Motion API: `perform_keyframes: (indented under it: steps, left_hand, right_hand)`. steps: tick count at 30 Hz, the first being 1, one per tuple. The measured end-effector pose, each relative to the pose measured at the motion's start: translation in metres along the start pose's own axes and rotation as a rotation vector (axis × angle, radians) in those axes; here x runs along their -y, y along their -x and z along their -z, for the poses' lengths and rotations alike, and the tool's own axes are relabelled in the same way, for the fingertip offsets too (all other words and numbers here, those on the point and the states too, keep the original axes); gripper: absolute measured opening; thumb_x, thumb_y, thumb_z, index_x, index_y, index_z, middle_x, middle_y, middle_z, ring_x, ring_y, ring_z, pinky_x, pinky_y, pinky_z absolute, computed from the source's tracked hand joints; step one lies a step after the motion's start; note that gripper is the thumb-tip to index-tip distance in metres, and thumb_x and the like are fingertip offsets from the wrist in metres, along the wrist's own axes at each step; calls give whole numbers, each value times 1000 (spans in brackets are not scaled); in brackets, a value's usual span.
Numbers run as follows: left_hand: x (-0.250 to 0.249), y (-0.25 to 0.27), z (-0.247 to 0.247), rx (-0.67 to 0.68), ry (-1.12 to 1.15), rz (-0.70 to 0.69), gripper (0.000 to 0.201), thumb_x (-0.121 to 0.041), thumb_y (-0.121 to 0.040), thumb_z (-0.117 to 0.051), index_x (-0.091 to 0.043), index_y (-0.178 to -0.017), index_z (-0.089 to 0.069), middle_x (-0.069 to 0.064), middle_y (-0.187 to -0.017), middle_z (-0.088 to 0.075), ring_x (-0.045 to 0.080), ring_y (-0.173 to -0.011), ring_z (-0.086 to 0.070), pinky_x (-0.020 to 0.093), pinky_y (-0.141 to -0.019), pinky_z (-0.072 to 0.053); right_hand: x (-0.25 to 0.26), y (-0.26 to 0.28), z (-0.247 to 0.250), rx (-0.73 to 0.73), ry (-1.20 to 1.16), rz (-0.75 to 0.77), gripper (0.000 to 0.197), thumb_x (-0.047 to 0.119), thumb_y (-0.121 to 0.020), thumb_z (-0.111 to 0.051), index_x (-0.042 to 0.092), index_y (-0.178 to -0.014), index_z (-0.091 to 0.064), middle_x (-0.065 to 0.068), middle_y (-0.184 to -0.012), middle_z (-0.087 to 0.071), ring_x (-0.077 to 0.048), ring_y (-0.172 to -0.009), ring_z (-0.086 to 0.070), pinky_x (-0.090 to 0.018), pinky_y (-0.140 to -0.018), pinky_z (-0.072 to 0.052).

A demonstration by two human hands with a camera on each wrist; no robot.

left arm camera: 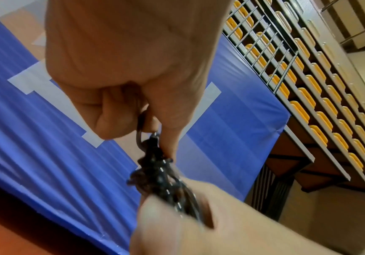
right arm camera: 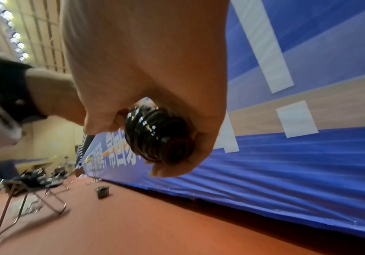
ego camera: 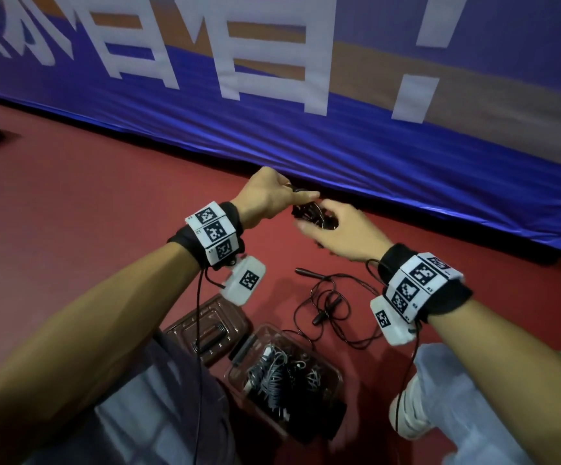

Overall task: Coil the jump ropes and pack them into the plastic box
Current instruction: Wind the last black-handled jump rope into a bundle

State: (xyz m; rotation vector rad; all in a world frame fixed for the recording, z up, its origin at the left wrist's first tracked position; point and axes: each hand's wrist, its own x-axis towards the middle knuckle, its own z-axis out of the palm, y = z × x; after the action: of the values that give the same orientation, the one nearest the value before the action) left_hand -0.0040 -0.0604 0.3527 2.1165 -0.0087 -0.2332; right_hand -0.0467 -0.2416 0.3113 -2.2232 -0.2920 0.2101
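While crouching over the red floor (ego camera: 71,203), clutching coiled black rope (ego camera: 309,214) in right hand (ego camera: 342,234), left hand (ego camera: 265,196) just beside, pinching loose end; plastic box (ego camera: 334,374) lying below, nearer right hand. Left wrist: fingers (left arm camera: 168,124) pinching strand above bundle. Right wrist: fingers (right arm camera: 172,170) curling round coil (right arm camera: 157,136), axis crossing palm.

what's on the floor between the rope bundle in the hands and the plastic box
In the head view, a loose black jump rope lies tangled on the red floor between the coiled bundle and the clear plastic box.
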Motion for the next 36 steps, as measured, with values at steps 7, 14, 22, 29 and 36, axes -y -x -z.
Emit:
perform_keyframes:
  steps: [7,14,22,29,36]
  left_hand:
    - [3,-6,14,402,387,407,43,-44,-92,-64,-19,-65,-41,-5,-57,-29,6,-43,-21,18,-41,-9]
    - [71,-11,-46,352,-167,434,27,-11,-88,-72,-11,-67,-54,0,-49,-42,11,-38,-30,19,-37,-22]
    - [180,15,-128,311,-766,126,30,-30,-84,-76,-5,-72,-64,7,-70,-61,24,-66,-59,29,-56,-45]
    - [223,26,-172,439,-741,130,13,-13,-92,-62,-3,-90,-69,17,-89,-68,32,-85,-65,30,-65,-42]
    - [265,39,-221,519,-679,99,19,-15,-89,-61,-9,-98,-76,16,-99,-73,32,-90,-68,32,-77,-50]
  right_hand:
    - [-35,8,-47,26,-139,90,28,20,-79,-75,31,-104,-66,5,-89,-70,-9,-77,-62,-31,-74,-49]
    - [-92,33,-116,-25,60,-44,33,43,-81,-63,30,-111,-57,2,-98,-62,-19,-88,-60,-42,-77,-54]
    - [-199,60,-255,171,36,-344,53,59,-68,-59,22,-105,-60,1,-90,-70,-20,-78,-67,-31,-65,-51]
    - [-227,93,-284,120,-87,-385,46,49,-80,-66,30,-121,-59,9,-111,-70,-12,-102,-67,-33,-89,-53]
    - [-299,94,-326,301,144,-578,66,66,-78,-59,17,-123,-63,-5,-120,-68,-26,-113,-66,-36,-88,-51]
